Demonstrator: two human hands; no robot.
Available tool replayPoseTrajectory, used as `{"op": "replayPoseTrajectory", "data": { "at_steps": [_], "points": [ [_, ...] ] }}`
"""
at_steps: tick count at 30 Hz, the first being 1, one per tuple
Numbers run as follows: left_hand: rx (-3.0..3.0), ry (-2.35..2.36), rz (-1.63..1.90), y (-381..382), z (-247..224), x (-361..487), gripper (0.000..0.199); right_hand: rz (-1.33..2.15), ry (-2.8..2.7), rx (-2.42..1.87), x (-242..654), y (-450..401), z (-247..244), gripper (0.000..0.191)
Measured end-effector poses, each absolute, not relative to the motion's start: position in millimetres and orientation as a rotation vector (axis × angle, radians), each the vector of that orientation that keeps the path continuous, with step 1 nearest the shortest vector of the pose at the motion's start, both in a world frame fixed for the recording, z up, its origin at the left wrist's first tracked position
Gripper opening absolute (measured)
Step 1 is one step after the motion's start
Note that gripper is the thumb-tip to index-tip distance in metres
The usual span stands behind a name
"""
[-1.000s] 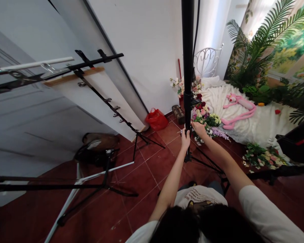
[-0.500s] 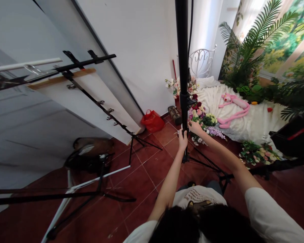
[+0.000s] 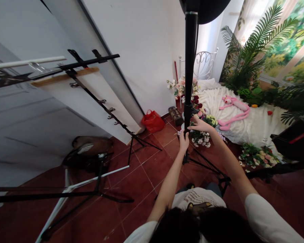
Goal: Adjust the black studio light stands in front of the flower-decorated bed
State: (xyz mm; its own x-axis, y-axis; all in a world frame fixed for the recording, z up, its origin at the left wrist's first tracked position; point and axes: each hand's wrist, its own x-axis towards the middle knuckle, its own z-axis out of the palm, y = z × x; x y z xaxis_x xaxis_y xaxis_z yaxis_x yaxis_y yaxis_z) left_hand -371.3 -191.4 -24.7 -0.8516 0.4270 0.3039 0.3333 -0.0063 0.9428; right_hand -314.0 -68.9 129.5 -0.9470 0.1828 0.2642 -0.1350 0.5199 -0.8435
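Note:
A black light stand point(image 3: 189, 67) rises in front of me, with a dark round lamp head point(image 3: 212, 8) partly in view at its top. My left hand point(image 3: 184, 141) is wrapped round the lower pole, below the black clamp collar point(image 3: 189, 109). Just right of the pole, my right hand point(image 3: 201, 124) has its fingers stretched out and apart, close under the collar. Whether its fingertips touch the pole, I cannot tell. The stand's spread legs point(image 3: 207, 160) reach the floor below my hands.
Artificial flowers point(image 3: 201, 138) stand right behind the pole. A bed with white fur point(image 3: 212, 98) holds a pink plush toy point(image 3: 236, 106). At left are a backdrop frame point(image 3: 91, 92), a red bag point(image 3: 153, 120) and stand legs point(image 3: 98, 192). A black lamp point(image 3: 293, 140) is at right.
The collar and upper pole have come lower in view, and the lamp head now shows at the top. My right hand has shifted slightly up and right, its fingers spreading. My left hand stays on the pole.

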Motion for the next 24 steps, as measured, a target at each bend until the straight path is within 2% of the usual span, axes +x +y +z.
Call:
{"op": "replayPoseTrajectory", "data": {
  "at_steps": [6,9,18,24],
  "points": [
    [0.842,2.174,1.974,-193.6,-22.7,-371.1,0.05,1.279,-1.984,-0.18,-339.1,-121.1,185.3,0.049],
    [0.887,2.17,1.955,-196.9,-20.0,-370.6,0.049,1.278,-1.886,-0.249,-349.7,-129.4,191.9,0.045],
    [1.056,2.118,1.908,-203.4,-19.9,-374.3,0.049,1.404,-1.932,-0.34,-342.9,-139.1,107.6,0.054],
    [1.028,2.083,1.985,-200.6,-20.3,-371.4,0.049,1.392,-2.139,-0.43,-347.8,-136.8,96.3,0.052]
  ]
}}
